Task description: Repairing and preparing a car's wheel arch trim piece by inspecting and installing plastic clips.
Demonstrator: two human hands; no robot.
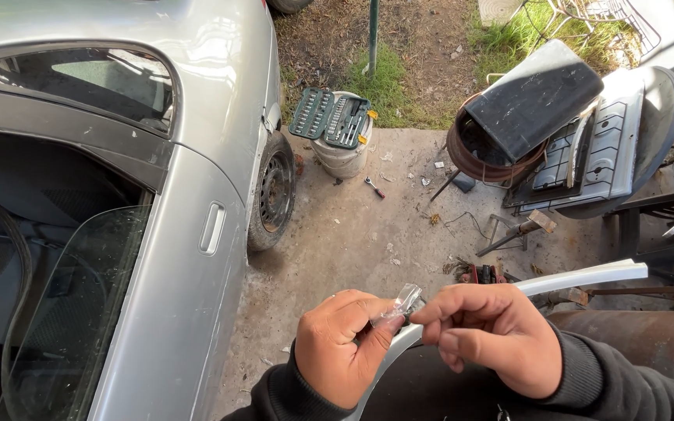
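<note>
Both hands meet low in the frame over a curved white strip (pixel 587 275) that runs from the right edge down between them; its lower end is cut off by the frame. The left hand (pixel 342 343) is closed, thumb pressed on the strip. The right hand (pixel 493 331) pinches a small clear plastic piece (pixel 401 304), too crumpled to make out. Both black sleeves are cropped. At left, a silver car (pixel 189 156) is only partly shown, its interior dark. On the concrete beyond, a socket set (pixel 331 117) lies open on a bucket (pixel 342 156).
</note>
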